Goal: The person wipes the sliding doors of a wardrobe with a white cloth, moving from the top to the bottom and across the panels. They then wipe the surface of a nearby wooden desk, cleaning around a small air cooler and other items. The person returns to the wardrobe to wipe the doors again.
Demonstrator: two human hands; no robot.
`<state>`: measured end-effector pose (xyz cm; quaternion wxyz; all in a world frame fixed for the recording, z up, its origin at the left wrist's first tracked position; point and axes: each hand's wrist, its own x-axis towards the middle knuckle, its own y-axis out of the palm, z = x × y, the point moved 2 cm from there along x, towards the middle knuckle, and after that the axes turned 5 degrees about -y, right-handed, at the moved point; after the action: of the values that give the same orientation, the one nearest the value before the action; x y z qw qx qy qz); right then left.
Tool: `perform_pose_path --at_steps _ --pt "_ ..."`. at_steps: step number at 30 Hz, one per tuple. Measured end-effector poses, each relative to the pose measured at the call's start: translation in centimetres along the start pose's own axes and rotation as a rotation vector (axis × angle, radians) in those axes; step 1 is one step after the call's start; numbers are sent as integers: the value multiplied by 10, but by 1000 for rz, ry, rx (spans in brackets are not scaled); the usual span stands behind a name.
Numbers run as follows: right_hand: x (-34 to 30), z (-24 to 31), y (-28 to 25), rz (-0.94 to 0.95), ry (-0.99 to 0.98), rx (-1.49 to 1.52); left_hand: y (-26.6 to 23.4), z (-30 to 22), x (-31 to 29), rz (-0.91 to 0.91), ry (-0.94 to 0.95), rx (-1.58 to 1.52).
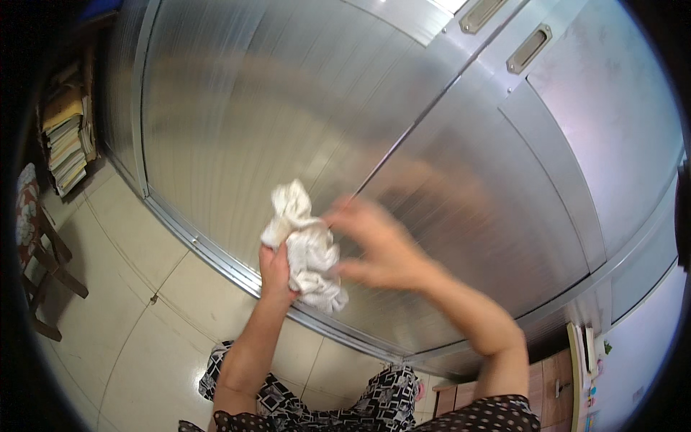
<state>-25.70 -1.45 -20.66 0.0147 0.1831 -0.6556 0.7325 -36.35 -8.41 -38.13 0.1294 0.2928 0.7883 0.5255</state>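
A crumpled white cloth (311, 248) is bunched up in front of the metallic sliding doors (237, 144). My left hand (276, 270) grips it from its lower left side, the thumb showing against the folds. Just right of the cloth is my right hand (378, 245), smeared a little by motion. Its fingers and thumb are spread apart toward the cloth's right edge; whether the fingertips touch it cannot be made out. Both forearms reach up from the lower edge, with dotted dark sleeves at the elbows.
Two recessed handles (529, 49) sit beside the door seam at the upper right. A metal floor track (216, 252) runs along the doors' foot. At left are a wooden chair (50, 259) and stacked papers (68, 137). A wooden drawer unit (536, 385) stands at lower right.
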Motion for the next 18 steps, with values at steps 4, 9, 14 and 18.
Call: perform_pose_path --at_steps 4,9,14,18 --pt "0 -33 -171 -692 -191 -740 148 -89 36 199 740 489" --pt "-13 -71 -266 -792 50 -1272 235 -102 68 118 1397 1324" --pt "-44 -101 -258 -683 5 -1468 77 -30 103 -60 1223 1537" --pt "-52 -121 -257 -553 6 -1397 -122 61 81 -450 549 1412"
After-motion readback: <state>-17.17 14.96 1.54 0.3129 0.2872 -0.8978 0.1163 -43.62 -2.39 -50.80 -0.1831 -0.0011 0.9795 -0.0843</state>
